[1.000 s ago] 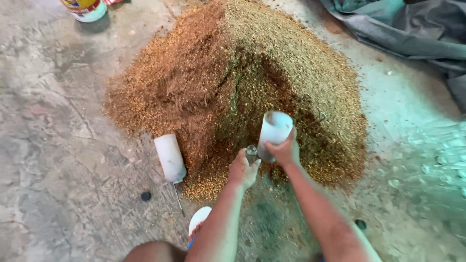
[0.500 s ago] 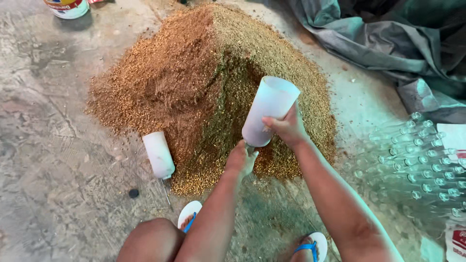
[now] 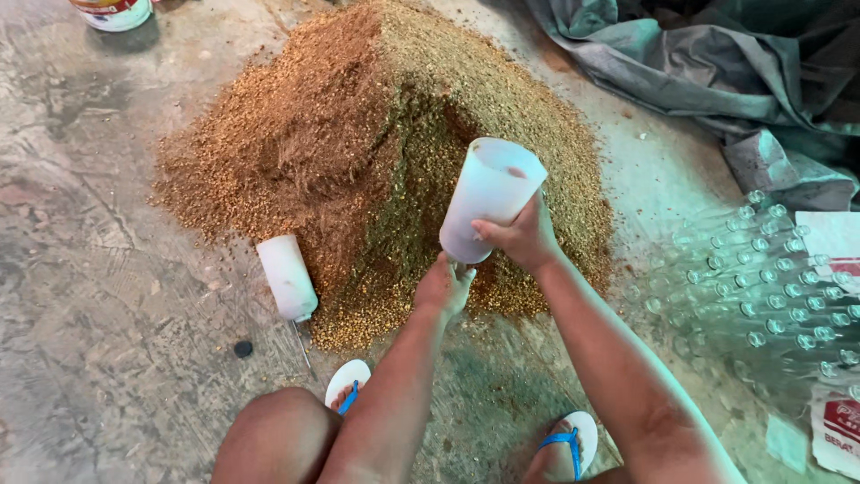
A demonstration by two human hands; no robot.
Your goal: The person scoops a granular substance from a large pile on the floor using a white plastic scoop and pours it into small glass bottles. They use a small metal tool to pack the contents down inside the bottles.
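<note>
Right hand (image 3: 524,240) grips a white plastic cup (image 3: 488,199) over the grain pile (image 3: 376,161); left hand (image 3: 445,285), fingers apparently pinched beneath it, mid-filling; steady aim needed.

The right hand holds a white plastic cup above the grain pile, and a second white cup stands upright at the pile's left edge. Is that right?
Not quite. The right hand does hold a white plastic cup above the grain pile, but the second white cup lies on its side at the pile's left edge, as the head view shows.
</note>
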